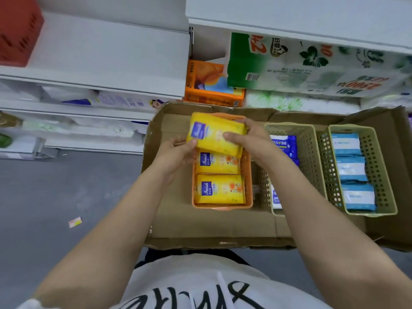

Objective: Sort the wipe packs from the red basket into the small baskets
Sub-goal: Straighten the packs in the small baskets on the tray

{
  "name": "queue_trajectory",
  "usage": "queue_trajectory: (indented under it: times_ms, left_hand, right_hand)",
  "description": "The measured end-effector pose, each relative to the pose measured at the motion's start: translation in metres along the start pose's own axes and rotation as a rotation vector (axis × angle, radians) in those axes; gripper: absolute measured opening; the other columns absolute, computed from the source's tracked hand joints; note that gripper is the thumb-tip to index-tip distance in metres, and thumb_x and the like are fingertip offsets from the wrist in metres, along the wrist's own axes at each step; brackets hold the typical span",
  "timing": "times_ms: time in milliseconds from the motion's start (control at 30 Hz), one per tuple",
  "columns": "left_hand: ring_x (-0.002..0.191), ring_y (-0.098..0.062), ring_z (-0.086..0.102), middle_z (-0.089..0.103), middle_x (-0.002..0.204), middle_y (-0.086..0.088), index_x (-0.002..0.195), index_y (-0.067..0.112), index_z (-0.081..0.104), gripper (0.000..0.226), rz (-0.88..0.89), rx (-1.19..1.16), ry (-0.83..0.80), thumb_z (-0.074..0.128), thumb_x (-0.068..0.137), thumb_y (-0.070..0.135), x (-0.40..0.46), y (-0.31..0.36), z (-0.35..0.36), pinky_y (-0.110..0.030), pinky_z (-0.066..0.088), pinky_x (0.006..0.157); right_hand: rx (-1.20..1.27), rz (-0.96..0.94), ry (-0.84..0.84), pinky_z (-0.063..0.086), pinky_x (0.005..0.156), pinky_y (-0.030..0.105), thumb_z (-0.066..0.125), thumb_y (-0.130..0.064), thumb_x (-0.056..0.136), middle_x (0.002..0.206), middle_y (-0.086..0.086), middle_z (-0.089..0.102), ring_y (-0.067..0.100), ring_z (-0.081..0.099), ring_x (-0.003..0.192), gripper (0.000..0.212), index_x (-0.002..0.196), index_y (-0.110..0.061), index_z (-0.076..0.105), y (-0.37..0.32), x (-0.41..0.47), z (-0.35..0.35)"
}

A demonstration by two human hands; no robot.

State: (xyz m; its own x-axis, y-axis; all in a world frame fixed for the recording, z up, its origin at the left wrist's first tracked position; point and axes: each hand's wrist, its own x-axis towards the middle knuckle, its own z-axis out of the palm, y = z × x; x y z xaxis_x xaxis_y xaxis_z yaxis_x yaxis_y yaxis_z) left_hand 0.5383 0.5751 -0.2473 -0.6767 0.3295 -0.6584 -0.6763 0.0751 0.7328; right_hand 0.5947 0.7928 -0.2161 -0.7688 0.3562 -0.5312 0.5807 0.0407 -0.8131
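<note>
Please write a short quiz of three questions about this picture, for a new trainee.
1. True or false: both hands hold the yellow pack.
2. Which basket has yellow packs lying in it? A) orange basket B) right green basket
3. How many blue-and-white packs are visible in the right green basket?

Key: 1 true: left hand and right hand grip it. 2 A. 3 three.

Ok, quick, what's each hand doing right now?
Left hand: grips the left end of the yellow wipe pack above the orange basket.
Right hand: grips the same pack's right end.
</note>
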Motion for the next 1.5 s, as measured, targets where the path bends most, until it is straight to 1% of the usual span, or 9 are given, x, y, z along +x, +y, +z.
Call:
queue_trajectory:
  times_ms: [100,200,400,567,833,1033,1167,1300,1500]
  left_hand:
    - [0.109,-0.022,0.064,0.064,0.113,-0.001,0.122,0.014,0.057,0.041,-0.001,0.147,0.168,0.073,0.087,0.027,0.015,-0.013,-0.001,-0.036,0.054,0.088]
    - [0.114,-0.027,0.061,0.062,0.122,-0.005,0.126,0.018,0.057,0.043,-0.047,0.25,0.182,0.073,0.087,0.029,0.025,-0.029,-0.001,-0.048,0.051,0.099]
    - [0.095,-0.016,0.069,0.067,0.11,-0.002,0.118,0.035,0.06,0.035,-0.038,0.217,0.161,0.072,0.088,0.023,0.033,-0.04,0.006,-0.04,0.06,0.079]
    - [0.097,-0.017,0.07,0.067,0.107,-0.004,0.115,0.037,0.059,0.034,-0.027,0.233,0.159,0.071,0.089,0.018,0.038,-0.039,0.008,-0.043,0.06,0.082]
    - [0.094,-0.016,0.07,0.067,0.105,-0.003,0.123,0.034,0.059,0.037,-0.014,0.268,0.162,0.069,0.091,0.019,0.04,-0.04,0.01,-0.039,0.061,0.077]
    - [0.086,-0.01,0.071,0.068,0.098,0.002,0.114,0.04,0.059,0.03,-0.005,0.271,0.205,0.069,0.091,0.022,0.036,-0.04,0.014,-0.022,0.054,0.055]
    - [0.09,-0.011,0.069,0.068,0.103,0.0,0.122,0.033,0.059,0.033,0.007,0.332,0.212,0.067,0.093,0.022,0.032,-0.035,0.015,-0.032,0.059,0.069]
    - [0.1,-0.016,0.063,0.065,0.106,0.002,0.129,0.026,0.058,0.036,0.123,0.531,0.295,0.064,0.094,0.022,0.019,-0.005,0.005,-0.029,0.051,0.082]
    - [0.116,-0.022,0.058,0.065,0.124,-0.006,0.127,0.019,0.063,0.039,0.547,0.902,0.343,0.067,0.089,0.025,-0.031,0.073,-0.037,-0.024,0.041,0.093]
  right_hand:
    - [-0.006,0.027,0.075,0.059,0.083,0.041,0.084,-0.022,0.076,0.115,0.002,0.067,0.021,0.067,0.101,0.051,0.12,-0.02,0.059,-0.001,0.023,-0.017]
    - [-0.141,0.042,0.045,0.059,0.079,0.036,0.084,-0.024,0.076,0.111,-0.001,0.067,0.018,0.067,0.098,0.048,0.117,-0.024,0.058,-0.002,0.047,-0.019]
    - [-0.32,0.07,-0.019,0.051,0.071,0.029,0.082,-0.033,0.078,0.116,-0.003,0.062,0.014,0.062,0.099,0.053,0.122,-0.027,0.054,0.009,0.076,-0.008]
    - [-0.829,-0.272,0.236,0.041,0.097,0.039,0.077,-0.046,0.078,0.131,0.008,0.051,0.028,0.046,0.124,0.057,0.127,-0.024,0.058,0.021,0.08,0.003]
    - [-0.834,-0.355,0.182,0.038,0.099,0.035,0.074,-0.054,0.078,0.131,0.005,0.051,0.025,0.043,0.125,0.056,0.126,-0.027,0.059,0.028,0.082,0.019]
    - [-0.862,-0.363,0.175,0.037,0.095,0.032,0.072,-0.055,0.081,0.133,0.003,0.05,0.023,0.042,0.124,0.058,0.129,-0.027,0.056,0.03,0.08,0.02]
    - [-0.924,-0.334,0.13,0.04,0.099,0.037,0.066,-0.05,0.087,0.137,0.005,0.048,0.025,0.04,0.128,0.057,0.135,-0.024,0.051,0.022,0.073,0.02]
    - [-1.012,-0.282,0.085,0.04,0.107,0.045,0.059,-0.044,0.093,0.144,0.01,0.046,0.03,0.039,0.135,0.055,0.14,-0.019,0.047,-0.005,0.068,0.012]
    - [-1.114,-0.426,0.102,0.045,0.098,0.041,0.06,-0.041,0.093,0.134,0.015,0.056,0.034,0.05,0.124,0.051,0.136,-0.016,0.053,-0.089,0.03,0.01]
